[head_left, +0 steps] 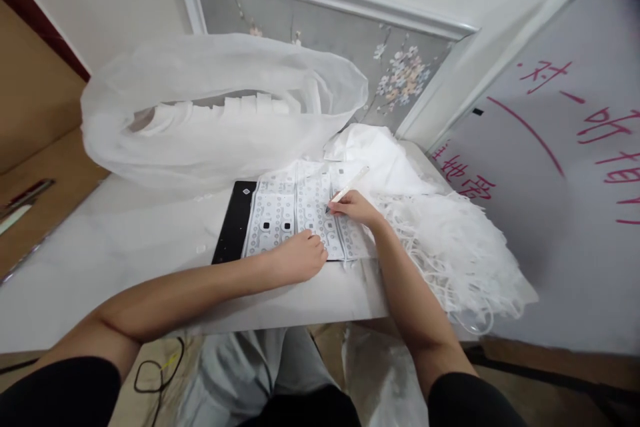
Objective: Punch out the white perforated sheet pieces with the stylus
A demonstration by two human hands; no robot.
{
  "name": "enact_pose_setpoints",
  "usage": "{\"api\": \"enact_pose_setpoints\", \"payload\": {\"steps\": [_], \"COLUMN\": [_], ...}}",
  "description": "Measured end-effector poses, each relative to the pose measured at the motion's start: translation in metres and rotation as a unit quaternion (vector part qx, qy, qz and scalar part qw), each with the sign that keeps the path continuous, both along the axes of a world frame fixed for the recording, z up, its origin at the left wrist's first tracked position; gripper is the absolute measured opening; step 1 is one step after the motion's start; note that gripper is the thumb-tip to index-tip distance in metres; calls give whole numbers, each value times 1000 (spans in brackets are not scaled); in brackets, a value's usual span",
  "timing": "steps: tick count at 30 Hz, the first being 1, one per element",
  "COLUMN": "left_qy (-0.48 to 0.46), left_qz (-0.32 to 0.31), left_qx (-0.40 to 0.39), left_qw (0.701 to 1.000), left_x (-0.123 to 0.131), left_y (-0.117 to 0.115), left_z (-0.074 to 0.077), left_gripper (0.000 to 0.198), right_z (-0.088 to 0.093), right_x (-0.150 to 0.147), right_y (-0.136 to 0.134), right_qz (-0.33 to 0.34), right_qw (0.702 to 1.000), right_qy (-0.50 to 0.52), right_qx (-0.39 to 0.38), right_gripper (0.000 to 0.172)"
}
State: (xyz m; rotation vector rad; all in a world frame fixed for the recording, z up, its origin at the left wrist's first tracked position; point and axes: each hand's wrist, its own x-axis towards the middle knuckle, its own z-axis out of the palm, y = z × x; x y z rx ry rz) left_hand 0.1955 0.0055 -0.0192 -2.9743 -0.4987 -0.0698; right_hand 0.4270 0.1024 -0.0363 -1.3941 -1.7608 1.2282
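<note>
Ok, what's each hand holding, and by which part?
The right hand grips a white pen near its tip end, tip touching the patterned sheet. The left hand holds nothing, just rests on that sheet.

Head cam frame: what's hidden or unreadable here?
Head view only.
Tip of white pen in right hand: too small to tell whether it touches the printed sheet.
Under left hand: curled fingers hide anything beneath, plus part of the sheet's near edge.
Sheet markings: too small to read.
Inside sheer bag: fabric blurs the white pieces.
Board's pink writing: cut off by the right edge.
</note>
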Motion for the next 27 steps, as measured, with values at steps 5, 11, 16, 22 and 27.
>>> {"api": "enact_pose_setpoints", "payload": {"steps": [5,11,16,22,27], "left_qy": [-60,-101,-120,-217,-209], "left_qz": [-110,-160,5,125,189], "left_qx": [-22,-53,-88,-208,-186], "left_qw": [992,980,989,946,941], "left_x": [6,6,-20,-34,-29], "left_y": [-7,7,54,85,85], "left_z": [-3,-11,-19,-28,-33], "left_gripper": [10,32,52,62,55], "right_z": [14,2,-7,-4,-10], "right_x": [-25,-59,-48,-43,-42], "right_y": [-23,-31,-25,-29,-26], "right_qz": [-5,-46,-44,4,3], "right_qw": [999,989,990,991,989], "right_qy": [38,-9,-10,-11,-8], "right_qx": [-18,140,131,130,151], "right_gripper": [34,26,24,21,23]}}
